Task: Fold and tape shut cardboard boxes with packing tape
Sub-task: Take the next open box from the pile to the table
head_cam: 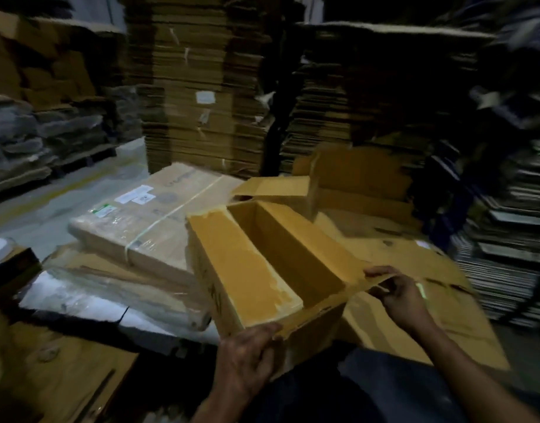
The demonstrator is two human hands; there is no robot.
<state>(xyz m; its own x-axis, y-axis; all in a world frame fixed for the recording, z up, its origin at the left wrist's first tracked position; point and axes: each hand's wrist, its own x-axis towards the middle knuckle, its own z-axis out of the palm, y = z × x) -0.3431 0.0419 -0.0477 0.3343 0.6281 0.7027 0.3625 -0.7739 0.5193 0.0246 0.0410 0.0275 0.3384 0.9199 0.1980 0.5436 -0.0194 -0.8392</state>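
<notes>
An open brown cardboard box (281, 264) sits tilted in front of me, its long cavity showing. One long flap on the left side lies folded partly inward, and a small end flap stands up at the far end. My left hand (247, 358) grips the near corner of the box, fingers curled over its edge. My right hand (400, 294) pinches the edge of the right long flap, which spreads outward. No tape roll is in view.
A strapped, plastic-wrapped flat carton (149, 221) lies to the left on more wrapped bundles. Flattened cardboard sheets (415, 270) spread under and right of the box. Tall stacks of flat cardboard (195, 87) fill the background, with darker stacks (513, 239) at right.
</notes>
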